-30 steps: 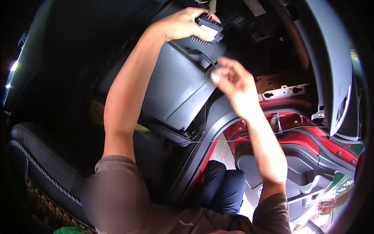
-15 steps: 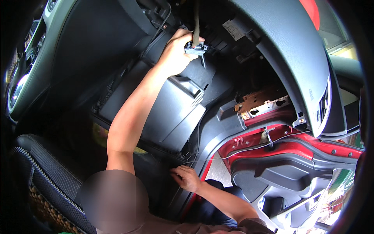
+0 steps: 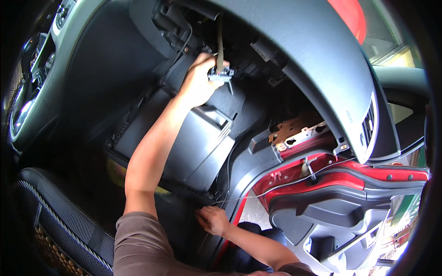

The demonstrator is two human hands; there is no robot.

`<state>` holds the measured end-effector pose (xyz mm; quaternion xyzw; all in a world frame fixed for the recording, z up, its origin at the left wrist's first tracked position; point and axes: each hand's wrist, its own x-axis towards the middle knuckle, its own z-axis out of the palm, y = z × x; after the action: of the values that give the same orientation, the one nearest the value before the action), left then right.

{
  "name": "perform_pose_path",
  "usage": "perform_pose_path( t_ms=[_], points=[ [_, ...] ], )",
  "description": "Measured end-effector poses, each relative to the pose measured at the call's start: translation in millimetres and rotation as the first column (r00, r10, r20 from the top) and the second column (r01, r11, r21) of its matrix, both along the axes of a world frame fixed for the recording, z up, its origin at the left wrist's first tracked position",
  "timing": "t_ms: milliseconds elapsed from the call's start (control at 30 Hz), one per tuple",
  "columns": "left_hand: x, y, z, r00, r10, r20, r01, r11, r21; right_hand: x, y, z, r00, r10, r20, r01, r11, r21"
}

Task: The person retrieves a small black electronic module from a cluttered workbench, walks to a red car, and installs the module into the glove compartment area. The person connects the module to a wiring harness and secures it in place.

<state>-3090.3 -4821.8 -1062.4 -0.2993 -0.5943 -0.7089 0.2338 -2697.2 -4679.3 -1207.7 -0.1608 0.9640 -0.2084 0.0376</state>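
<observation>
My left hand (image 3: 199, 84) reaches under the dashboard and is closed around a grey plastic connector (image 3: 221, 78). A flat, taped wiring harness (image 3: 220, 46) runs down into this connector from above. Below the hand lies a black plastic glove box (image 3: 193, 147), partly covered by my forearm. My right hand (image 3: 214, 221) is low by the door sill, its fingers curled; whatever they hold, if anything, is hidden. Just above it passes a thin grey cable (image 3: 258, 195) that comes in from the door side.
The dashboard (image 3: 304, 46) arches over the footwell. At the right an open red door (image 3: 317, 211) shows its inner trim. A bare metal bracket (image 3: 301, 137) sits at the dashboard's end. A black seat (image 3: 69, 207) stands at lower left, and the centre console (image 3: 50, 87) at far left.
The view has shifted slightly, so the dashboard and door sit further left. My left hand keeps its hold on the connector, and my right hand stays low with curled fingers.
</observation>
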Motion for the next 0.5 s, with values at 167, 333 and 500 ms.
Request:
perform_pose_path(
  t_ms=[167, 333, 500],
  points=[
    [1.2, 0.0, -0.7, 1.000, 0.011, 0.012, -0.011, 1.000, -0.029, 0.0, -0.9, -0.2, 1.000, -0.007, -0.003, 0.007, 1.000, 0.001],
    [2.1, -0.7, -1.4, 1.000, 0.003, 0.027, -0.002, 0.999, -0.035, 0.1, -0.7, 0.6, 1.000, 0.003, 0.004, -0.003, 1.000, 0.015],
    [3.3, -0.5, -1.4, 0.999, -0.014, 0.051, 0.017, 0.999, -0.050, 0.4, -1.1, 1.1, 1.000, 0.005, -0.001, -0.005, 1.000, -0.002]
  ],
)
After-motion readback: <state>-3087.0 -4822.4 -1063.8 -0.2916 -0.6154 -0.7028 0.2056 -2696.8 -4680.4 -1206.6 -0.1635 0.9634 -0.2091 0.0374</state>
